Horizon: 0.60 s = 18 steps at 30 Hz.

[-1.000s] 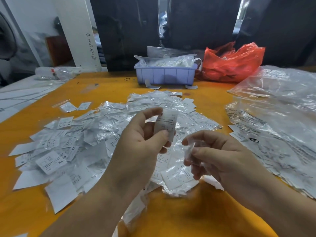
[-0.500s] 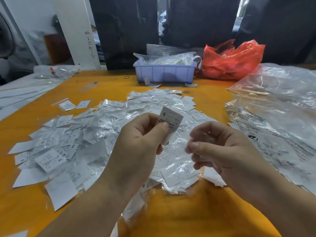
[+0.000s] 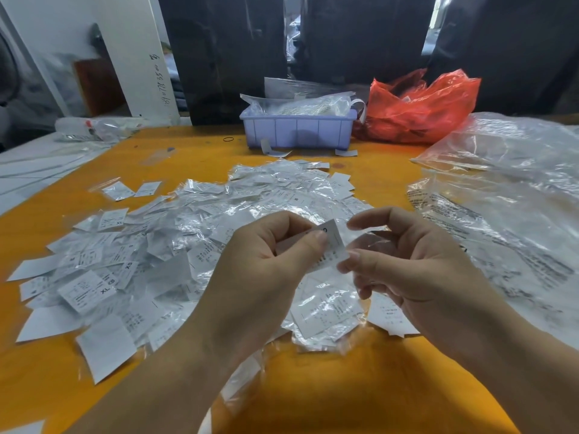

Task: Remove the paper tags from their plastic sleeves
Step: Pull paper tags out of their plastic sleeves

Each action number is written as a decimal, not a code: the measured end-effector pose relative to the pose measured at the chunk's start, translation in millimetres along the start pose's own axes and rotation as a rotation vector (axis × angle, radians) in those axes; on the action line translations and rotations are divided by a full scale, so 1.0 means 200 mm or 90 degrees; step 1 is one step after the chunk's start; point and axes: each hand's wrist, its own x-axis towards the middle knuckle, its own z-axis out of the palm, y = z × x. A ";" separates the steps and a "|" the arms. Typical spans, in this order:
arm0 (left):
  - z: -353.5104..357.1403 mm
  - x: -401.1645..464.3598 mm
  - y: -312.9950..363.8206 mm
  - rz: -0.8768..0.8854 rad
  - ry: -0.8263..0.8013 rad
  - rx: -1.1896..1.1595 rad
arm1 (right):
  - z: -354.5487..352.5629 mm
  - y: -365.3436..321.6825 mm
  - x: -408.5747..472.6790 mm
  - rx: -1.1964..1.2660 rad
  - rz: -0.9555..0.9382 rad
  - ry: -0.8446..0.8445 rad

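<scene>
The orange desk [image 3: 360, 386] is covered by a big pile of white paper tags in clear plastic sleeves [image 3: 175, 245]. Behind it stand a pale purple plastic bin [image 3: 297, 131] and a red plastic bag [image 3: 419, 111]. Above the pile, the left hand [image 3: 260, 277] pinches a small white paper tag [image 3: 333, 245]. The right hand [image 3: 416, 270], fingers curled, holds a thin clear plastic sleeve [image 3: 372, 242] just beside the tag.
</scene>
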 end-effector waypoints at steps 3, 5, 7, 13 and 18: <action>0.00 0.00 0.00 0.006 0.003 0.027 | 0.01 -0.01 -0.01 -0.018 -0.014 -0.002; 0.00 -0.01 0.00 0.008 0.016 0.039 | 0.01 -0.01 -0.02 -0.037 -0.026 -0.002; 0.00 -0.01 0.00 0.015 0.041 0.044 | 0.01 -0.01 -0.02 -0.057 -0.040 -0.002; 0.00 -0.01 0.01 0.026 0.072 0.052 | 0.01 0.00 -0.02 -0.069 -0.059 -0.001; 0.00 -0.01 0.01 0.025 0.040 0.052 | 0.01 0.01 -0.02 -0.110 -0.068 -0.002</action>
